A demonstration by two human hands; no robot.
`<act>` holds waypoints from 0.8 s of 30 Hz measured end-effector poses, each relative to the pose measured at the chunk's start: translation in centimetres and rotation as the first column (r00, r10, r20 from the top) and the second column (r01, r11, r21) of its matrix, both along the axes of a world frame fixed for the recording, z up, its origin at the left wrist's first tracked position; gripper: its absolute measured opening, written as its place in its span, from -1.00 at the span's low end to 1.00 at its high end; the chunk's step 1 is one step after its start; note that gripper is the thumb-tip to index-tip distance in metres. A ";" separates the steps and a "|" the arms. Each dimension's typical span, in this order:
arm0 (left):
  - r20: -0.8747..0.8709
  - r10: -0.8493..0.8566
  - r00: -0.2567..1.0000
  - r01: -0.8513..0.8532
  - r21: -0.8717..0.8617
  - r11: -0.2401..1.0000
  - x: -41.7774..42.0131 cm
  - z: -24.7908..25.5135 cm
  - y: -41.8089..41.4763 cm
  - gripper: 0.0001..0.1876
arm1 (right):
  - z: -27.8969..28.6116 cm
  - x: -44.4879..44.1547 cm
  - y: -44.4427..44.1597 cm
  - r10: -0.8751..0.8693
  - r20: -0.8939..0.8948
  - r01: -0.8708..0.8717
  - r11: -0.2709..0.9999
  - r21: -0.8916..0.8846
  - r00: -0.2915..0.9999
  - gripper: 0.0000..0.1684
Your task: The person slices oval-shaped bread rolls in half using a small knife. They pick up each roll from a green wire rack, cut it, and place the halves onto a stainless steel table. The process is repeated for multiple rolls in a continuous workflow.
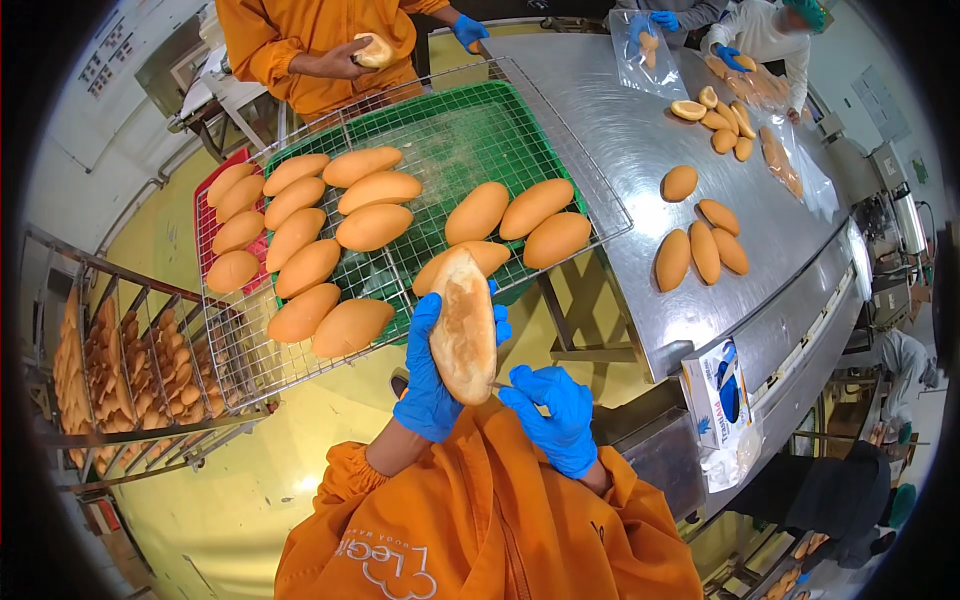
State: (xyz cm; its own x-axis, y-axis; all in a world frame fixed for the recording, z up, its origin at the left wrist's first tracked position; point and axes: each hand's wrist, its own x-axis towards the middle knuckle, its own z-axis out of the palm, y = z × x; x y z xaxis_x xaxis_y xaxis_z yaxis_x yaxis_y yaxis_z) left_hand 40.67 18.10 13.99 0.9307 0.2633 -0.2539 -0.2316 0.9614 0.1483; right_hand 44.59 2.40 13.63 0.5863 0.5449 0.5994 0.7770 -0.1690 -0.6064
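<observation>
My left hand (429, 397), in a blue glove, grips an oval bread roll (463, 330) with its pale, browned underside turned up towards me. In my gloved right hand (555, 424) is a thin, pointed metal tool (496, 385), perhaps a small blade. Its tip meets the lower right end of the roll; most of it is hidden by my fingers. Just beyond lies a wire rack (457, 165) with several golden rolls (375, 227) in rows. One more roll (491, 257) on the rack is partly covered by the held one.
Green (480, 112) and red (201, 232) crates sit under the rack. A steel table (592, 135) at right carries loose rolls (705, 251), plastic bags (649, 64) and a glove box (716, 394). A loaded rack trolley (150, 360) stands left. Co-workers handle rolls across from me.
</observation>
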 end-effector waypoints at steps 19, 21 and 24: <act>0.046 -0.108 0.993 0.111 -0.091 0.990 -0.3 0.0 -0.3 -0.40 | -0.3 -0.4 -0.2 0.040 -0.280 -0.003 0.991 0.131 0.959 -0.70; 0.050 -0.100 0.994 0.104 -0.087 0.991 -0.3 -0.3 -0.2 -0.41 | 0.4 -0.1 0.1 0.044 -0.199 -0.028 0.996 0.084 0.979 -0.70; 0.021 -0.082 0.996 0.084 -0.080 0.993 -0.3 -0.2 -0.3 -0.42 | -0.2 -0.1 0.1 -0.094 -0.215 0.113 0.991 0.077 0.972 -0.69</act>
